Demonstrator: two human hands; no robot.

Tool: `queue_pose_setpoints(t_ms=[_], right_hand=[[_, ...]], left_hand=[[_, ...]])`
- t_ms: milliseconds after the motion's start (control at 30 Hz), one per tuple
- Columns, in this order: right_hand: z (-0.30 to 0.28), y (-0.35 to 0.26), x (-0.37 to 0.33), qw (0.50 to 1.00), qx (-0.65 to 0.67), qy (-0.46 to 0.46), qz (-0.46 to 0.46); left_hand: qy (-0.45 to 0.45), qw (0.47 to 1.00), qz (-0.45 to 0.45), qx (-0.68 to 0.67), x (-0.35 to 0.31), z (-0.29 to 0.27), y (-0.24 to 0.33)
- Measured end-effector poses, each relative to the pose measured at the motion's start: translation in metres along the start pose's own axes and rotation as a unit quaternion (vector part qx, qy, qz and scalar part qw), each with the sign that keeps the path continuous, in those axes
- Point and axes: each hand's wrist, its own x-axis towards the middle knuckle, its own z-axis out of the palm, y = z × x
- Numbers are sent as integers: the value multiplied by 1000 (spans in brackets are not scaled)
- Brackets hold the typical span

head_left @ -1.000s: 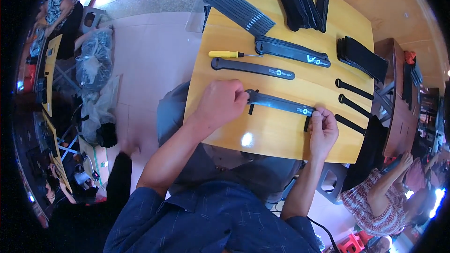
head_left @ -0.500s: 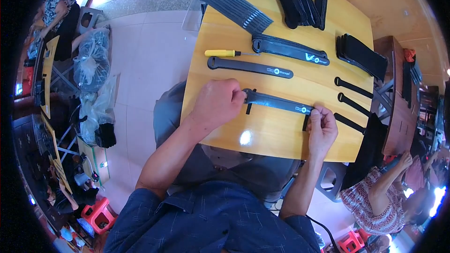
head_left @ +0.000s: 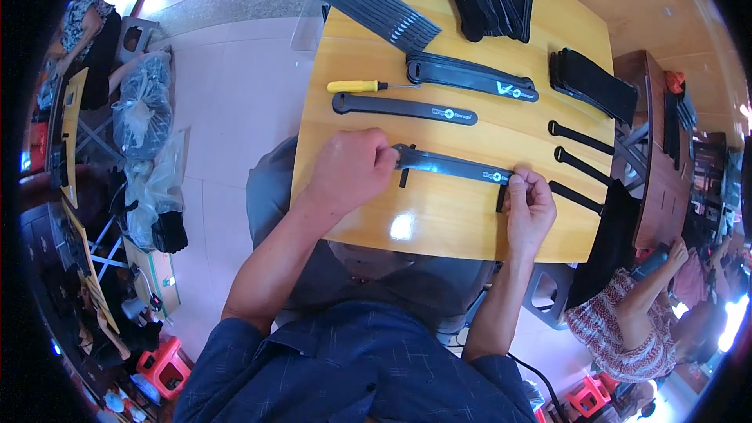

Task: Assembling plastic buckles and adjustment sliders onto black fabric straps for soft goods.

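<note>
Here the left hand (head_left: 350, 168) and right hand (head_left: 529, 205) each grasp an end of the black strap (head_left: 453, 166), pinning it flat to the bench (head_left: 368, 219), just below the screwdriver (head_left: 362, 86).

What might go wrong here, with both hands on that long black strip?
The long black strip is held only at its ends, by the left hand and right hand, so it may twist or slip. The small black piece under the right fingers could shift. The yellow-handled screwdriver might roll if bumped.

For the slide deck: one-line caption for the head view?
Both hands, left hand and right hand, hold the ends of a long black strap on a wooden table, beside a yellow-handled screwdriver.
</note>
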Motion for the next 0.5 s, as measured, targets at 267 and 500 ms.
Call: queue_pose_setpoints(t_ms=[267,500], right_hand=[[-2,6,1,1000,-7,9,-1],[0,2,1,1000,-24,9,-6]], left_hand=[[14,1000,23,8,-1,3,-4],[16,1000,27,4,1,2,-6]])
